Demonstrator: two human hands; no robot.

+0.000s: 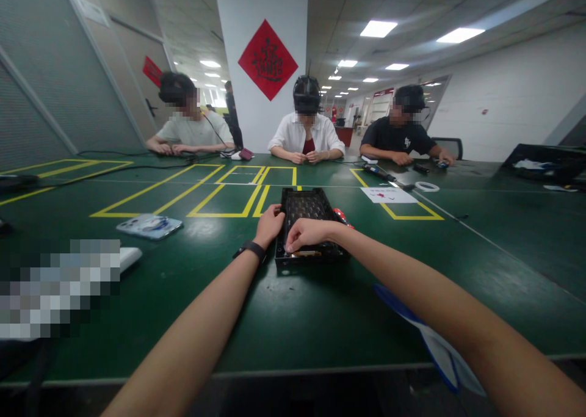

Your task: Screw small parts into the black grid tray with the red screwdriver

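Observation:
A black rectangular device (306, 212) with a perforated top lies on the green table (293, 319) in front of me. My left hand (268, 224), with a black wristband, grips the device's left edge. My right hand (306, 234) rests on its near edge, fingers curled down over the front; I cannot tell what the fingertips pinch. A small red object (340, 215) peeks out just behind the device's right side.
A phone (149, 226) lies to the left, and a white object (129, 256) nearer me. A blue-and-white sheet (434, 344) lies under my right forearm. Three people sit across the table. A paper sheet (388, 194) and a tape roll (426, 187) lie far right among yellow floor-style markings.

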